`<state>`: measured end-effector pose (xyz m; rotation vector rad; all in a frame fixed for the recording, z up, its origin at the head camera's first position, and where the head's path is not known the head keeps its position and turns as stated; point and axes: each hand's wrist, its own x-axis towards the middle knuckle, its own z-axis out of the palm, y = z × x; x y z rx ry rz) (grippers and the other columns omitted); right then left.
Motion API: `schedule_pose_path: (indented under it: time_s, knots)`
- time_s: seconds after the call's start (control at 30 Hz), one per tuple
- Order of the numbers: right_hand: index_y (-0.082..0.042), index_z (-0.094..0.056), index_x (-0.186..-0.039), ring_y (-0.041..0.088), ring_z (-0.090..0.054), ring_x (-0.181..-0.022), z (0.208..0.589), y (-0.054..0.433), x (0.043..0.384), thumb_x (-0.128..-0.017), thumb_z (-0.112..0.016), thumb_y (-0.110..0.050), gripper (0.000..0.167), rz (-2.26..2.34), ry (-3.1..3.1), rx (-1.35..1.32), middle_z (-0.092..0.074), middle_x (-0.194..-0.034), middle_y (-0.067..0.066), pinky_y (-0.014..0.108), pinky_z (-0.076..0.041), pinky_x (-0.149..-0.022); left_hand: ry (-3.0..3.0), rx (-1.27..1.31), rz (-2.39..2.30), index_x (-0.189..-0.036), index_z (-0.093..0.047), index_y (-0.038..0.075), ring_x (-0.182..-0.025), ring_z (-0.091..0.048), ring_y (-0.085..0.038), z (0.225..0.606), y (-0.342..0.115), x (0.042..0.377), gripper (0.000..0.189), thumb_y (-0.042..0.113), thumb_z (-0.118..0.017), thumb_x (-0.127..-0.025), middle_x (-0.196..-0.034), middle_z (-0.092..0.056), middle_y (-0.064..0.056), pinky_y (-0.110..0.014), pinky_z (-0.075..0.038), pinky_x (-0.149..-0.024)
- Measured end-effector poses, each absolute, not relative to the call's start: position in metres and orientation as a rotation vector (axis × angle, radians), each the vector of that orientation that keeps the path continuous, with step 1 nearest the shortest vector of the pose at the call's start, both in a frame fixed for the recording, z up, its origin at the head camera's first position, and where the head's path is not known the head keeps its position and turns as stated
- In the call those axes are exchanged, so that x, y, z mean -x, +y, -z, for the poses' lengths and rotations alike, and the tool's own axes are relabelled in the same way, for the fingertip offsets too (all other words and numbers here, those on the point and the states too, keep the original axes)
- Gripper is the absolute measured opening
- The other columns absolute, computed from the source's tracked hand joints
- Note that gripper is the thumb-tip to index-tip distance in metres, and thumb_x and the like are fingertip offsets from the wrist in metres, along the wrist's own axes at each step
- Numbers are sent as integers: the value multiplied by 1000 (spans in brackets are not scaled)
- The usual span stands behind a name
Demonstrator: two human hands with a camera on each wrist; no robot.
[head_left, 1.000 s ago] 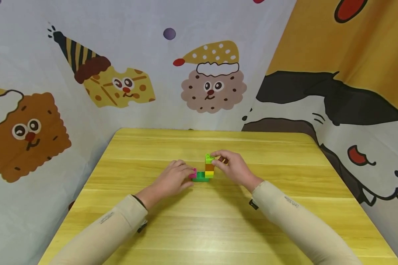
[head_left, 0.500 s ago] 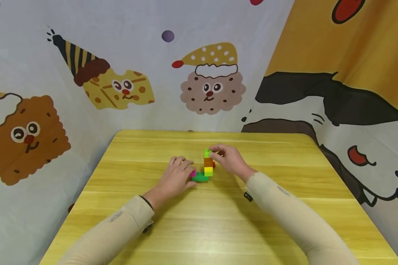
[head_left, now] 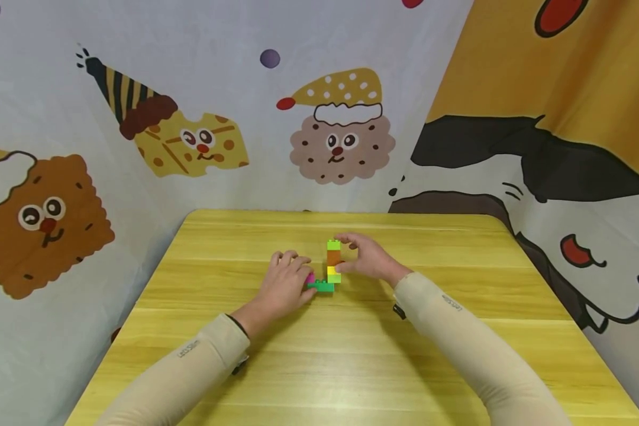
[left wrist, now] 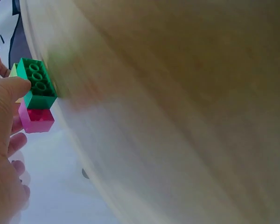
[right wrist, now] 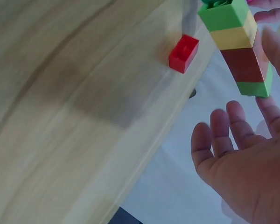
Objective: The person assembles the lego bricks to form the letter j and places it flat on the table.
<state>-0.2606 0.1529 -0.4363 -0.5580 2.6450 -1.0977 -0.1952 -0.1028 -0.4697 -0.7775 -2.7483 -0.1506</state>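
Note:
Toy building bricks are joined into an L shape: a dark green brick (head_left: 325, 287) forms the foot, a pink brick (left wrist: 37, 122) sits at its left end, and a tower rises at its right. Light green, yellow, brown (head_left: 333, 258) and light green bricks make up the tower. My left hand (head_left: 283, 285) pinches the dark green foot at the pink end, thumb on its hollow underside in the left wrist view. With its index fingertip at the top brick and thumb against the lower side, my right hand (head_left: 373, 258) holds the tower; its other fingers extend loosely.
A loose red brick (right wrist: 183, 53) lies on the wooden table (head_left: 319, 367) near its far edge in the right wrist view; the head view does not show it. Behind the table hangs a cartoon-printed cloth (head_left: 218, 195).
My right thumb has slid from the top brick down to the yellow one. The joined bricks have tipped so their studs show less. A red patch behind the tower is now hidden.

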Motion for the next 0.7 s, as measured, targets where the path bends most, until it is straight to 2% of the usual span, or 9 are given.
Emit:
schedule_pose_path:
  time_s: [0.13,0.37,0.57,0.7]
  knots:
    - [-22,-47,-162,41,-39,-155,438,155,266,-87,-92,-33,88,963,2691,606,-44,-169,7,64,-37,-124,-2753,764,162,-120,-77,15,-136,-53,-34,470,-102,196,42,49,-79,-95,-144,-67,-6,-57,-37,-115]
    - [-26,-50,-160,46,-27,-159,441,155,278,-87,-90,-40,84,848,2697,621,-40,-171,11,71,-29,-124,-2812,736,193,-123,-76,14,-140,-50,-35,471,-104,198,42,47,-76,-97,-148,-64,-7,-59,-35,-120]
    - [-29,-50,-159,44,-18,-163,447,157,290,-89,-89,-41,81,878,2573,561,-35,-174,8,78,-18,-124,-2841,752,237,-124,-77,15,-141,-49,-36,470,-107,200,41,47,-73,-99,-148,-64,-8,-58,-36,-119]
    - [-31,-50,-159,42,-18,-164,449,156,295,-88,-88,-44,81,913,2497,548,-32,-175,8,78,-18,-125,-2863,764,255,-126,-77,15,-141,-49,-36,470,-108,202,41,46,-71,-100,-149,-64,-8,-59,-37,-118]
